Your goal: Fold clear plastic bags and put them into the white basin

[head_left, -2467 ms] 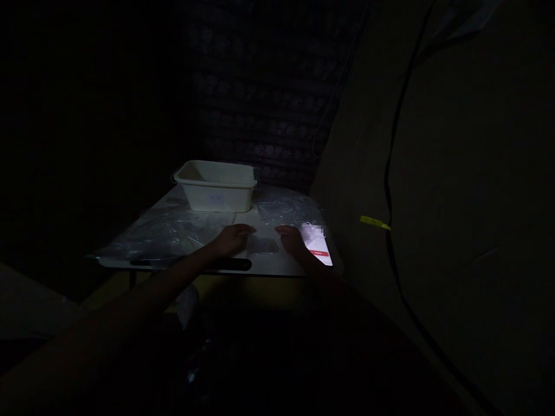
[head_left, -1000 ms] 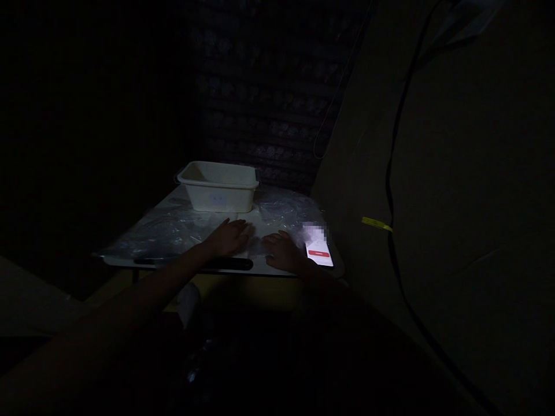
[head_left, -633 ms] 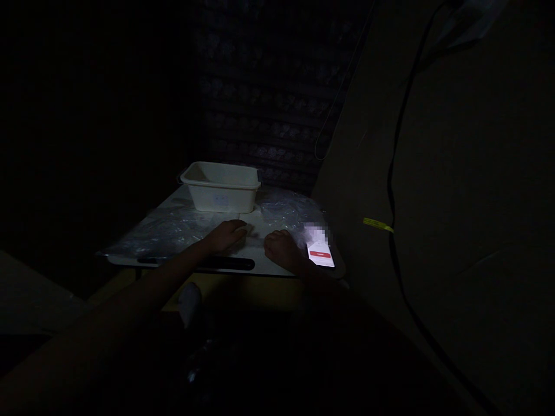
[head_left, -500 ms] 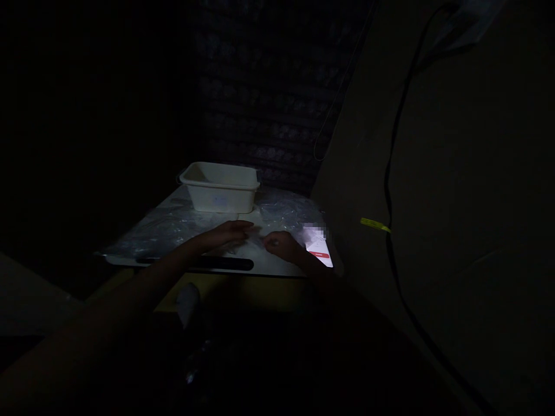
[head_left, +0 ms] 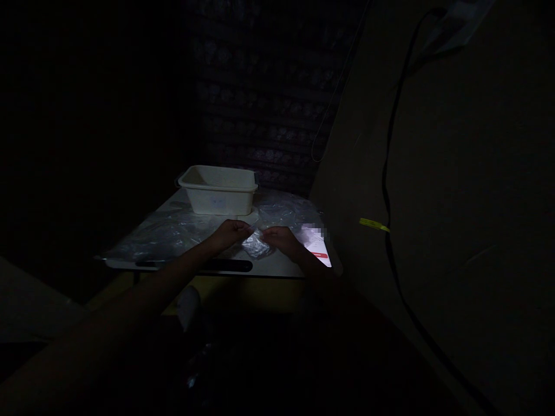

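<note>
Between my two hands is a small, shiny clear plastic bag (head_left: 256,244), held just above the white table (head_left: 277,267). My left hand (head_left: 232,232) pinches its upper left edge with the fingertips. On the other side, my right hand (head_left: 281,238) has its fingers closed on the upper right edge. What the bag contains, if anything, is too dark to make out. Clear plastic sheeting or bags (head_left: 160,234) lie spread to the left of my hands, and more clear plastic (head_left: 281,211) lies behind them.
A cream plastic tub (head_left: 221,202) with a handle stands at the table's back. A lit phone (head_left: 319,254) lies by the right edge, and a dark slot (head_left: 228,266) runs along the front edge. A black cable (head_left: 387,190) with a yellow tag (head_left: 373,224) hangs at the right wall.
My left hand has gone from outstretched fingers to a pinch on the bag. The bag, barely visible before, now hangs spread between both hands and catches the light.
</note>
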Demonstrator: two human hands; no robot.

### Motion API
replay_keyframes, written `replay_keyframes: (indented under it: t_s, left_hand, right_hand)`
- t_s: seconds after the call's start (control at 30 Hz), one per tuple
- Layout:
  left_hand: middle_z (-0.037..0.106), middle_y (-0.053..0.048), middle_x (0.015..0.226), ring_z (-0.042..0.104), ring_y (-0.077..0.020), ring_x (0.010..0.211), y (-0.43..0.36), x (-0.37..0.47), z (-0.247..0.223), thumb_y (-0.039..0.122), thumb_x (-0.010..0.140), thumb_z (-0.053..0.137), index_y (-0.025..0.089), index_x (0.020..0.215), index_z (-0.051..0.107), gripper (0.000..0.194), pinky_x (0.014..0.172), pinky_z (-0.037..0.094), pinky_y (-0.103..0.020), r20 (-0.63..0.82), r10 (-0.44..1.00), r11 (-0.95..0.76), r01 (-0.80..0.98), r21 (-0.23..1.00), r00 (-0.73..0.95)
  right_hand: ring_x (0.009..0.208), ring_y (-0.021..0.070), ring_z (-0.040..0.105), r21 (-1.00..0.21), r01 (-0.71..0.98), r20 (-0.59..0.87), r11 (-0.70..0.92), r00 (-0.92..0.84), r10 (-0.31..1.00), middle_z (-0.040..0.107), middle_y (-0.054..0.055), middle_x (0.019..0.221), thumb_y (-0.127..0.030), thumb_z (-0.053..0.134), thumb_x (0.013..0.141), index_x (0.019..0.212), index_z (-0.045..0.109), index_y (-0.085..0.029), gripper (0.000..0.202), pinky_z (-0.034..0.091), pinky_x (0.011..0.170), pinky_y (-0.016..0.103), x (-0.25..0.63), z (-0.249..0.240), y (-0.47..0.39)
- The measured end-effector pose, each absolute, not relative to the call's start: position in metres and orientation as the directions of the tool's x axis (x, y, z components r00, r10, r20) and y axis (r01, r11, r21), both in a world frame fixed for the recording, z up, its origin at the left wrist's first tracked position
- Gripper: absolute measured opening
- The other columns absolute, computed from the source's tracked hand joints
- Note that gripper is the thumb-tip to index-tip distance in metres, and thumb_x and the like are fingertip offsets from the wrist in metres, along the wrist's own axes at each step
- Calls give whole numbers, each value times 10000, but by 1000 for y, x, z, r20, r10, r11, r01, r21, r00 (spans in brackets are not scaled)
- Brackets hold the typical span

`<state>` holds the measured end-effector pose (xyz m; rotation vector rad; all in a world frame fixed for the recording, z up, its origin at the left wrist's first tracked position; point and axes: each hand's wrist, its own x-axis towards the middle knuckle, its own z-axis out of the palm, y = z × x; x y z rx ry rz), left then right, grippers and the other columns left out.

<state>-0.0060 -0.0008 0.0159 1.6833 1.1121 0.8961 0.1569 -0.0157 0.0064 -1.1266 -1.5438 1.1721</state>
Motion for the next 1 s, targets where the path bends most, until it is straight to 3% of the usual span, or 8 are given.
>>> replay_keyframes:
  t_s: [0.13, 0.23, 0.33, 0.4, 0.5, 0.67, 0.8, 1.0]
  left_hand:
    - [525, 19, 506, 469, -88, 482, 3, -4, 21, 369, 622, 477, 106, 636, 557, 276, 477, 368, -201, 159, 932, -280, 371, 885, 326]
    - [599, -56, 774, 534, -139, 701, 15, -11, 32, 343, 667, 408, 97, 807, 559, 321, 637, 409, -246, 331, 905, -424, 479, 769, 268]
    - [513, -97, 1052, 475, -173, 926, 31, -26, 44, 267, 700, 354, 112, 1017, 478, 374, 790, 354, -307, 524, 822, -500, 726, 472, 225]
    - [414, -121, 1166, 360, -207, 1065, 40, -37, 48, 210, 696, 345, 110, 1106, 401, 426, 864, 269, -383, 574, 783, -445, 860, 250, 238]
    - [280, -140, 1255, 219, -250, 1149, 52, -53, 44, 170, 687, 334, 116, 1182, 298, 499, 868, 178, -496, 567, 799, -298, 951, 85, 200]
    - [275, -147, 1256, 177, -271, 1160, 62, -67, 34, 157, 704, 289, 120, 1199, 262, 498, 825, 150, -564, 543, 818, -234, 972, 16, 188]
    - [423, -129, 1157, 321, -246, 1086, 55, -70, 37, 162, 754, 227, 149, 1134, 361, 403, 837, 145, -545, 570, 796, -224, 974, -34, 203]
    - [584, -79, 907, 477, -222, 895, 33, -82, 40, 222, 773, 252, 172, 901, 540, 319, 836, 229, -439, 514, 786, -257, 938, -233, 343]
  right_hand:
    - [522, 79, 489, -971, 172, 145, 167, -133, 980, 553, -18, 540, -211, 538, 556, 585, 576, -123, 100, 375, 514, 205, 155, 7, -12]
    - [545, 85, 500, -954, 215, 195, 211, -96, 976, 560, -14, 554, -185, 521, 566, 579, 576, -126, 81, 387, 542, 215, 157, 7, -8]
    - [553, 90, 501, -928, 265, 243, 262, -103, 965, 562, -8, 562, -174, 515, 572, 567, 572, -126, 75, 391, 562, 225, 160, 6, -5]
    - [551, 91, 499, -910, 301, 259, 284, -121, 958, 559, -5, 558, -166, 514, 574, 556, 568, -124, 71, 390, 561, 225, 163, 3, -5]
    - [552, 91, 495, -885, 347, 280, 310, -137, 950, 555, -4, 552, -167, 507, 586, 560, 569, -121, 82, 385, 555, 219, 166, 0, -6]
    - [548, 89, 487, -845, 403, 310, 351, -166, 936, 550, -10, 550, -193, 489, 612, 574, 574, -126, 115, 376, 535, 207, 172, -1, -8]
    - [562, 92, 496, -843, 407, 316, 351, -153, 936, 560, -1, 567, -175, 492, 608, 566, 570, -123, 103, 383, 550, 210, 174, -1, -8]
    - [563, 95, 508, -822, 422, 331, 382, -192, 924, 565, -1, 579, -176, 487, 627, 607, 577, -125, 106, 394, 542, 214, 167, 3, -5]
